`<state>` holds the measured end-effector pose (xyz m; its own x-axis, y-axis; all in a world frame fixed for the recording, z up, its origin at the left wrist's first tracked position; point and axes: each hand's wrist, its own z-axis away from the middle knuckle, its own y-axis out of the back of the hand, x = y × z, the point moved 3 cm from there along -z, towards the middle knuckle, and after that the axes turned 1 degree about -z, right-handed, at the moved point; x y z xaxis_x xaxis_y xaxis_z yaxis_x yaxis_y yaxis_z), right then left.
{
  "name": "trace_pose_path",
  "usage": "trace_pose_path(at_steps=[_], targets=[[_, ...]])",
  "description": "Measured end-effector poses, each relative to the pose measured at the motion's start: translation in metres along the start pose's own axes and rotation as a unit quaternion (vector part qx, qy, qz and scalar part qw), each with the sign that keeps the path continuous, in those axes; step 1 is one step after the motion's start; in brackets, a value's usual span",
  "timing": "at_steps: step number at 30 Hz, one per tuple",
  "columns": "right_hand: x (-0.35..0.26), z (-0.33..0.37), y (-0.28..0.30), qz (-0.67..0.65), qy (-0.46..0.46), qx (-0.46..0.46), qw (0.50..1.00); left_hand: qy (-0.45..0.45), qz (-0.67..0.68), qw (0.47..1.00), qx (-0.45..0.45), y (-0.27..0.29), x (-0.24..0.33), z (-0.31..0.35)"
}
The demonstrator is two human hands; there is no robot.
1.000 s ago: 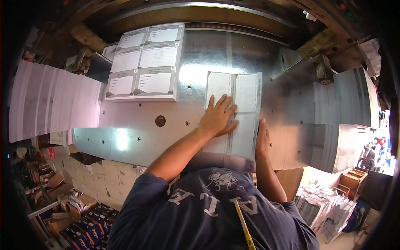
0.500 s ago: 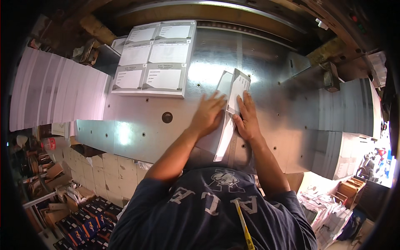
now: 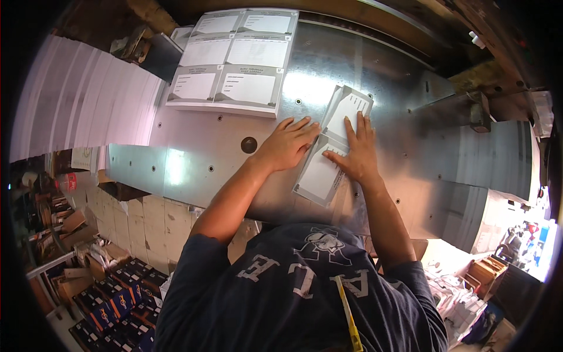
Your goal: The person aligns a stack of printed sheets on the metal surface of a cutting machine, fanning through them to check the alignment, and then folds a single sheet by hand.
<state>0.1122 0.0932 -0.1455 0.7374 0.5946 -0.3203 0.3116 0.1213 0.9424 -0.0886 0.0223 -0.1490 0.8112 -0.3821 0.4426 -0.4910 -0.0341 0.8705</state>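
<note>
A narrow stack of printed grey-and-white sheets (image 3: 320,174) lies flat and slanted on the metal table in front of me. My right hand (image 3: 360,154) rests on its right side, thumb spread out across the top sheet and fingers pointing away from me. Against the stack's left edge is my left hand (image 3: 285,145), fingers stretched out and palm down, gripping nothing. Farther left sits a larger, squared stack of similar printed sheets (image 3: 249,88), which neither hand touches.
The metal table (image 3: 193,135) has small round holes and one larger dark hole (image 3: 249,145). Tall paper stacks stand at the left (image 3: 88,94) and right (image 3: 507,155). A dark machine frame (image 3: 404,35) spans the far side. Dark boxes (image 3: 120,299) fill the lower left.
The narrow stack, tilted up and parted between my hands before, now lies flat with its printed face up. My left hand has shifted slightly left. The whole view has moved a little.
</note>
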Motion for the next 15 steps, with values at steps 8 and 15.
trace_pose_path(at_steps=[8,15], targets=[[-0.005,0.000,-0.001,0.046,0.010,-0.014,0.999,-0.029,0.022,0.994,-0.104,0.016,0.002,0.001],[-0.013,-0.001,0.003,0.063,-0.004,-0.054,0.997,-0.048,-0.012,0.988,-0.148,0.013,-0.001,0.002]])
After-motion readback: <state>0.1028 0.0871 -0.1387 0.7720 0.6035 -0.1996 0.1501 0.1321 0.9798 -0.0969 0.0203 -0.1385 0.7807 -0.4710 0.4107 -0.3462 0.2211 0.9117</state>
